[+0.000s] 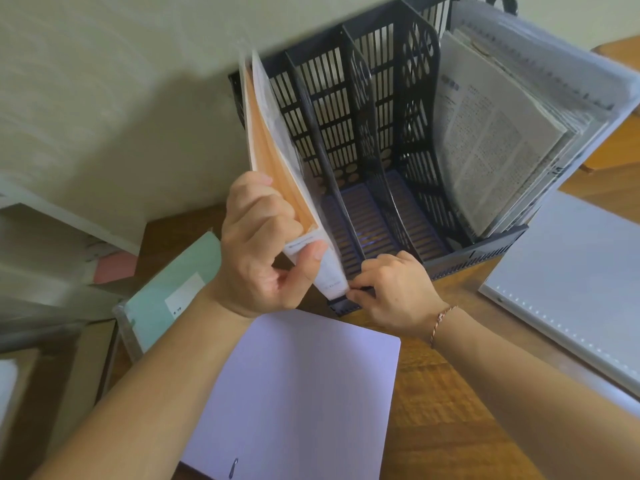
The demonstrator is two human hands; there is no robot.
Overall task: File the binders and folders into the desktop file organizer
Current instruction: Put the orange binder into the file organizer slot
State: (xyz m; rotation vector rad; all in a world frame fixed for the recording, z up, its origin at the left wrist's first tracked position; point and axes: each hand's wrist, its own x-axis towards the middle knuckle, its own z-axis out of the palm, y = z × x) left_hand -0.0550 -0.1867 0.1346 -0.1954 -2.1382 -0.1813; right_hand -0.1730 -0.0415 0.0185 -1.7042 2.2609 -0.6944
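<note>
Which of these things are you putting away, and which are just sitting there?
For the job: organizer, orange folder in the left hand, right hand steadying the organizer, purple folder, green folder, white binder.
Just there: pink paper, desk, bracelet.

- The desk (433, 410) is brown wood with visible grain, and its far edge meets a pale wall.
- A dark slotted file organizer (381, 140) stands at the far edge, against the wall.
- A lilac folder (298, 393) lies flat near the near edge.
- A white ring binder (568, 289) lies flat toward the right edge, just beside the organizer.
- A mint-green folder (173, 292) lies at the left edge.
</note>
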